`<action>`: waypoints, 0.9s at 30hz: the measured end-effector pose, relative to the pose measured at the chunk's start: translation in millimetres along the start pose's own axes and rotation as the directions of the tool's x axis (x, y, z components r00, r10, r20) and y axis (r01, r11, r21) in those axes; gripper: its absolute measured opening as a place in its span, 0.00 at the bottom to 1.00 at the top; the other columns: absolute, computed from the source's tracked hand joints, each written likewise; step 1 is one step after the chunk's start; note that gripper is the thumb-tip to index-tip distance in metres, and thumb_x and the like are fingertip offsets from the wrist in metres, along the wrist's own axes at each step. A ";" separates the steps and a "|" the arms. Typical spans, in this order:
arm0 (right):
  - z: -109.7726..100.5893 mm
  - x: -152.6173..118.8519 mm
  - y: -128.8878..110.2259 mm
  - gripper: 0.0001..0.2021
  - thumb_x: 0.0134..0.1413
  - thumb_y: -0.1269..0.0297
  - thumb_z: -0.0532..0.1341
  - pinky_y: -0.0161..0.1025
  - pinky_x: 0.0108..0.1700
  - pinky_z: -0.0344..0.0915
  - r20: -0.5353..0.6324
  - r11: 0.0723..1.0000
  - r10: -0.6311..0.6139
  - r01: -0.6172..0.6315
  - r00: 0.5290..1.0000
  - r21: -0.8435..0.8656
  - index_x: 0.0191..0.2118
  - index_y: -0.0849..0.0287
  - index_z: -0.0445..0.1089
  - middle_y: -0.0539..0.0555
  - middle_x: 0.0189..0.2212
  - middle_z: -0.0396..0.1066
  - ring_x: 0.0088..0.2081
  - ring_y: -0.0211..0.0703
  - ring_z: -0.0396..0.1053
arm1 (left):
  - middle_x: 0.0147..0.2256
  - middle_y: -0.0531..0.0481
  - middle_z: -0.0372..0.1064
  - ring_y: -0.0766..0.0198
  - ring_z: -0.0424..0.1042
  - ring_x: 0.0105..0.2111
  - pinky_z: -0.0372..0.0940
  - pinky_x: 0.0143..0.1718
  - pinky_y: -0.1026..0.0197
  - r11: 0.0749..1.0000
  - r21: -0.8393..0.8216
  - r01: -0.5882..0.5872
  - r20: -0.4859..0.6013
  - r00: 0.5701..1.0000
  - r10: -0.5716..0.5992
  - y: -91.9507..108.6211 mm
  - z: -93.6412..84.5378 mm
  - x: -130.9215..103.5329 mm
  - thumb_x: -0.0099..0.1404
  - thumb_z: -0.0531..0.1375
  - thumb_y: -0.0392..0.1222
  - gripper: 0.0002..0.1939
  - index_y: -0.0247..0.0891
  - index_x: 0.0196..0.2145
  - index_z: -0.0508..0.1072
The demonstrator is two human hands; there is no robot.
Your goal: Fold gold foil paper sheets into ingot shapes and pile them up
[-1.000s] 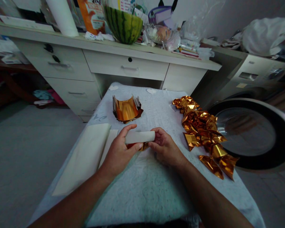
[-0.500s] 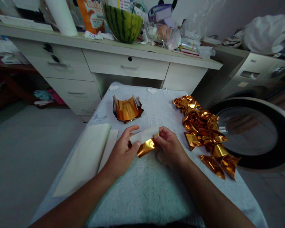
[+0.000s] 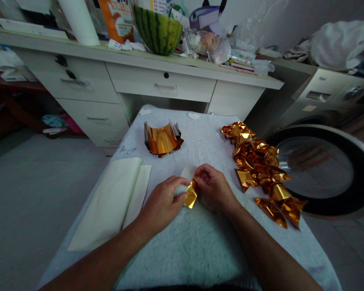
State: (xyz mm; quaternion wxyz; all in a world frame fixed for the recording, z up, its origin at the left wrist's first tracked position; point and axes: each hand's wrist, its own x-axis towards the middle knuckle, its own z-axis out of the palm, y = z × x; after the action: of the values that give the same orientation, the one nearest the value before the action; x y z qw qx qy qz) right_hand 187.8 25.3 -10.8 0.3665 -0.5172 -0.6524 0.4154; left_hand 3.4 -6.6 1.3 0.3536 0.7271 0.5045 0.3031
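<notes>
Between my two hands is a small piece of gold foil paper [image 3: 191,195] with a white paper sheet [image 3: 188,171] showing behind it. My left hand [image 3: 165,201] pinches its left side between thumb and fingers. On the right edge, my right hand [image 3: 214,186] grips the foil with curled fingers. A curved stack of gold foil sheets [image 3: 161,139] stands farther back on the cloth-covered table [image 3: 182,250]. Right of my hands lies a heap of folded gold foil pieces [image 3: 257,161]. White paper sheets [image 3: 109,198] lie flat by my left forearm.
Behind the table stands a white desk [image 3: 160,83] with drawers, holding a watermelon half [image 3: 157,30], an orange packet [image 3: 117,20] and plastic bags. A washing machine door [image 3: 315,169] hangs open at the right, close to the table edge.
The foil with its white paper has been turned and drawn narrower between my hands. My hands have come closer together, the left moving right. The stack and the heap stay in place.
</notes>
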 end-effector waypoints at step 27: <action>0.4 0.2 3.6 0.25 0.52 0.75 0.62 0.49 0.50 0.57 0.062 0.875 -0.143 0.155 0.988 -0.459 0.55 0.56 0.62 0.54 0.39 0.69 0.45 0.51 0.61 | 0.51 0.46 0.65 0.54 0.63 0.48 0.63 0.49 0.49 0.875 0.431 -0.220 0.111 0.975 0.191 -11.3 16.7 -1.5 0.63 0.51 0.27 0.24 0.41 0.56 0.64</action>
State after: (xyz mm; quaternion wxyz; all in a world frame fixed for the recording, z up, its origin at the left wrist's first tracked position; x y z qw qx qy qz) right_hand 188.7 25.9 -14.2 0.2551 -0.5323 -0.7751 0.2254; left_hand 10.3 -8.8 -17.4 0.1619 0.8471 0.4680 0.1930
